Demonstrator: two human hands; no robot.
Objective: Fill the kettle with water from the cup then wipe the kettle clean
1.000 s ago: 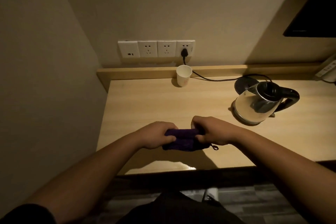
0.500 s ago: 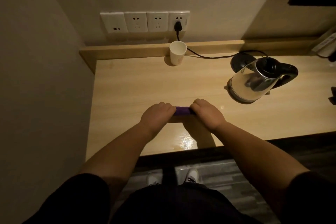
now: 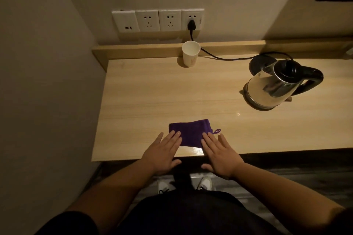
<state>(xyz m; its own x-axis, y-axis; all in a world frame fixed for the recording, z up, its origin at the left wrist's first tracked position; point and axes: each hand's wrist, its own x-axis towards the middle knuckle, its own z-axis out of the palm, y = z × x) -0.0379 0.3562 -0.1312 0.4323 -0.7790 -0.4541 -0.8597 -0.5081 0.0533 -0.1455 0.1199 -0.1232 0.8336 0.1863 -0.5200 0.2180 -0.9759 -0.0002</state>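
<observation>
Fingers of the left hand (image 3: 162, 151) and right hand (image 3: 219, 153) lie flat and spread, tips seemingly resting on the near edge of the folded purple cloth (image 3: 190, 132) by the desk's (image 3: 143, 101) front edge. Bare wood stretches to the kettle (image 3: 275, 86) at right and the cup (image 3: 191, 53) against the back ledge.

Dim, warm light. A pale wooden desk (image 3: 145, 89) meets beige walls (image 3: 47, 63). Four sockets (image 3: 158, 20) sit above its raised back ledge (image 3: 141, 50).

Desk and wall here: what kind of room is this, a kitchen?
Probably a hotel or guest room, not a kitchen: a narrow wooden desk against the wall, a row of sockets above it, and a kettle with a paper cup.
</observation>
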